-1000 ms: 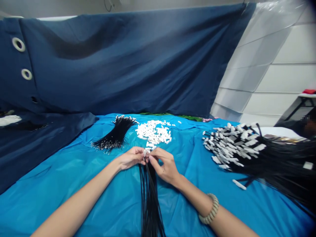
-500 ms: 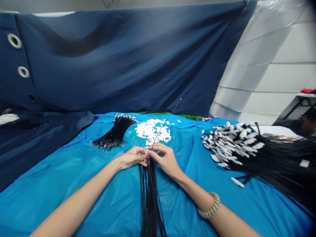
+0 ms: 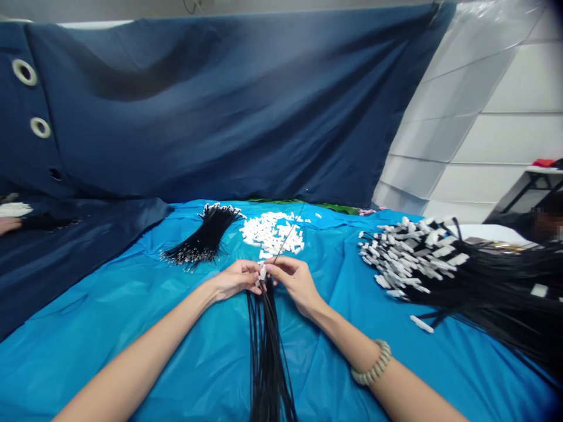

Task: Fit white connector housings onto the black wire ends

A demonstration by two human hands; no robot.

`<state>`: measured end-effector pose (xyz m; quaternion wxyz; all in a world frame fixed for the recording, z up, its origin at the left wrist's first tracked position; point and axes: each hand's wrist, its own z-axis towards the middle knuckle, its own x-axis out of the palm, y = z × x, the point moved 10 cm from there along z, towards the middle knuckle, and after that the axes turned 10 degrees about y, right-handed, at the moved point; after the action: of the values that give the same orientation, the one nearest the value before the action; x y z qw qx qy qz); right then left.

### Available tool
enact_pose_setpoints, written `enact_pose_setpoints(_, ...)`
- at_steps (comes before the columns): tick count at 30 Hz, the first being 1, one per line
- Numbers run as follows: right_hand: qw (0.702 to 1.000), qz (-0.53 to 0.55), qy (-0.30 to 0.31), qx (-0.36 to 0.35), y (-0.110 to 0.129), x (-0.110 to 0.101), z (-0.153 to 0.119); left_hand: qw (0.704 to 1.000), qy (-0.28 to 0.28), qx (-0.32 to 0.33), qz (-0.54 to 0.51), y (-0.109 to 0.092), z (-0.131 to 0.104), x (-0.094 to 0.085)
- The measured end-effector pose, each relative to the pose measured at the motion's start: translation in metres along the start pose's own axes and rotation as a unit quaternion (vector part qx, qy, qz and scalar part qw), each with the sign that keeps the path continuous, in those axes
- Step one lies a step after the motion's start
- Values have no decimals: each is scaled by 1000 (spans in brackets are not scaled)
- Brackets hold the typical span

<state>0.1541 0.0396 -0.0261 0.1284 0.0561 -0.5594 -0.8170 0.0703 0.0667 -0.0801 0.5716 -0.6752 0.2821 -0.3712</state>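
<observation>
My left hand (image 3: 240, 278) is closed in a pinch on a small white plastic connector (image 3: 263, 272). Black wires (image 3: 269, 351) hang down from this spot toward the front edge. Pressed against the connector's right side, my right hand (image 3: 297, 282) pinches one thin black wire (image 3: 288, 235), whose free end slants up and to the right. The exact point where wire and connector meet is hidden by my fingers. Just beyond my hands lies a heap of loose white connectors (image 3: 272, 231).
At back left rests a fanned bundle of black wires (image 3: 206, 234) with bare, shiny ends. Many black cables with white connectors (image 3: 409, 255) lie at right on the blue sheet (image 3: 176, 357). A dark blue cloth (image 3: 220, 111) hangs behind. Another person's hand (image 3: 9, 224) shows at far left.
The thin wire's upper end has come lower and closer to my right hand, leaving less of it sticking out. Another person's hand has appeared at the left edge.
</observation>
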Motion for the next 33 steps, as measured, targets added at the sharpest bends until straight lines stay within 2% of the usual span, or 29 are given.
enact_pose_setpoints(10,1000,14,-17,0,0,-2,-1,1000,-18,-7,0,0,0,-1)
enact_pose_setpoints(21,998,52,-17,22,-12,-2,0,999,-34,-12,-6,2,0,-5)
enact_pose_setpoints(33,999,6,41,-18,5,3,3,998,-46,-23,-22,6,-1,-9)
